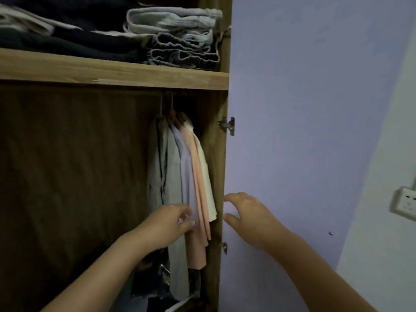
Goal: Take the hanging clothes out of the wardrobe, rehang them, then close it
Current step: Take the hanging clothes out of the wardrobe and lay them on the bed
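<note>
Beside open wardrobe (112,74): lilac door (292,131), wall socket (404,203).

The frame is rendering dim and soft overall. Weak light is falling on the pale lilac open door panel (292,109) beyond the right hand (245,216) fingertips. Left of the left hand (168,224) fingers, the brown wooden wardrobe interior (67,176) is sinking into shadow. Straight lines are bowing at the frame edges.
</note>
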`<state>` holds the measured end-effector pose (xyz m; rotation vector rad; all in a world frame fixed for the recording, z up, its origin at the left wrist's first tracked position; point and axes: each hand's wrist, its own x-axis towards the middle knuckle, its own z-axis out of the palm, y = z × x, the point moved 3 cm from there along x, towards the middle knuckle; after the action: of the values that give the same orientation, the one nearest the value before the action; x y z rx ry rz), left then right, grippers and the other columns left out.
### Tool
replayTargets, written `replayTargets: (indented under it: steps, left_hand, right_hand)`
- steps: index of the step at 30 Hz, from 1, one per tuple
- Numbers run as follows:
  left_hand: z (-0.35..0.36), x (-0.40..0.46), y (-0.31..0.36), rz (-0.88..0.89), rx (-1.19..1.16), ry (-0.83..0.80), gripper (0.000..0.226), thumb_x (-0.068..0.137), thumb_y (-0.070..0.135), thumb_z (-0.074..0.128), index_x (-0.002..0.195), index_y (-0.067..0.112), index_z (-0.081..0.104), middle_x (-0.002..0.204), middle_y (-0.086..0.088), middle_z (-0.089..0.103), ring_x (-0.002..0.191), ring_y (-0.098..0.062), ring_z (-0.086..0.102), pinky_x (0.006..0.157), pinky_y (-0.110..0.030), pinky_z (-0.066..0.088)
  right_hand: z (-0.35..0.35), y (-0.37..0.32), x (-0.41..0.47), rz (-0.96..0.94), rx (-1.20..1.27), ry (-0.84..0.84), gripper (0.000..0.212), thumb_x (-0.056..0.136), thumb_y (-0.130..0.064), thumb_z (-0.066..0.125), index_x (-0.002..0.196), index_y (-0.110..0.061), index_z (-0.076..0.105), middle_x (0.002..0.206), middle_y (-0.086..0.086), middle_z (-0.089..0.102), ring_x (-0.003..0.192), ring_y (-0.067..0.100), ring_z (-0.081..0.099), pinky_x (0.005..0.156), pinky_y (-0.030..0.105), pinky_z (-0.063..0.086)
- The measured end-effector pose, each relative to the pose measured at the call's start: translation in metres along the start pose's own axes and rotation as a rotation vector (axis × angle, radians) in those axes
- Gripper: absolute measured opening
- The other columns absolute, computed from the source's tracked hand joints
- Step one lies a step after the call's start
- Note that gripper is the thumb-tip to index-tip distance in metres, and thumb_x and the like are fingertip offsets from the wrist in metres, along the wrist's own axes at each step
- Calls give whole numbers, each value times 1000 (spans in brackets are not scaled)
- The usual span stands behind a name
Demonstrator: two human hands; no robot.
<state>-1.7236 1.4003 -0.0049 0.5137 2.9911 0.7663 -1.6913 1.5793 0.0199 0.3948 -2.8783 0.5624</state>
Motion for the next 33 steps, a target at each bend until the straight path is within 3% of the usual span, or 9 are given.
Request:
replayTargets:
  steps: [6, 13, 18, 22, 26, 28, 29, 31, 33]
  left_hand:
    - [-35, 33, -53, -87, 2, 101, 33, 92, 35, 53, 122, 22, 54, 114, 3, 59, 100, -9, 57, 89, -27, 49]
    - [-80, 101, -102, -77, 53, 170, 34, 92, 34, 52, 123, 19, 54, 118, -1, 59, 106, -14, 56, 91, -29, 48]
    - [-118, 158, -140, -28, 47, 224, 37, 93, 34, 51, 127, 20, 51, 120, 1, 58, 106, -13, 56, 92, -29, 48]
    - [-137, 189, -169, 2, 20, 239, 37, 93, 32, 52, 128, 20, 50, 120, 1, 58, 106, -12, 56, 90, -26, 47]
    - [-152, 208, -203, 5, -47, 238, 35, 93, 30, 53, 127, 22, 50, 117, 4, 59, 103, -8, 56, 90, -25, 49]
    - [-157, 213, -217, 6, -72, 236, 34, 93, 28, 53, 126, 22, 51, 117, 5, 58, 103, -8, 56, 89, -24, 48]
    - [-160, 215, -222, 3, -80, 238, 33, 93, 28, 52, 126, 21, 51, 118, 4, 58, 103, -9, 56, 88, -23, 48]
    - [-164, 218, -233, -9, -86, 244, 33, 94, 28, 52, 125, 21, 51, 118, 3, 58, 103, -10, 56, 87, -21, 46]
    - [-167, 220, -244, -24, -96, 257, 31, 94, 27, 52, 124, 21, 52, 117, 2, 58, 103, -10, 56, 87, -21, 46]
  right_hand:
    - [17, -28, 74, -134, 46, 7, 46, 97, -24, 47, 141, -18, 36, 140, 4, 44, 127, 19, 41, 100, 23, 31]
    - [32, -59, 176, -172, 92, 111, 52, 96, -24, 49, 144, -21, 30, 144, 1, 38, 132, 16, 36, 106, 25, 30]
    - [45, -75, 257, -135, 130, 197, 57, 94, -24, 52, 145, -19, 27, 147, 1, 34, 136, 15, 30, 110, 27, 27]
    - [58, -79, 307, -33, 85, 213, 68, 93, -24, 53, 149, -17, 16, 155, 6, 21, 143, 18, 18, 115, 27, 16]
    - [70, -85, 339, 30, 101, 257, 67, 93, -17, 51, 149, -13, 15, 151, 10, 27, 138, 24, 28, 111, 31, 24]
    - [72, -88, 351, 59, 217, 302, 59, 92, -14, 52, 145, -10, 27, 140, 7, 42, 128, 22, 42, 98, 21, 34]
    - [73, -90, 356, 83, 337, 290, 50, 91, -11, 53, 138, -8, 38, 126, 6, 52, 117, 21, 51, 84, 15, 38]
    - [78, -97, 366, 104, 654, 207, 29, 88, -1, 54, 115, -9, 56, 101, 5, 62, 91, 21, 61, 67, 19, 46]
    - [83, -102, 374, 122, 929, 162, 30, 84, 11, 49, 97, -14, 58, 96, 11, 64, 87, 27, 62, 75, 33, 54]
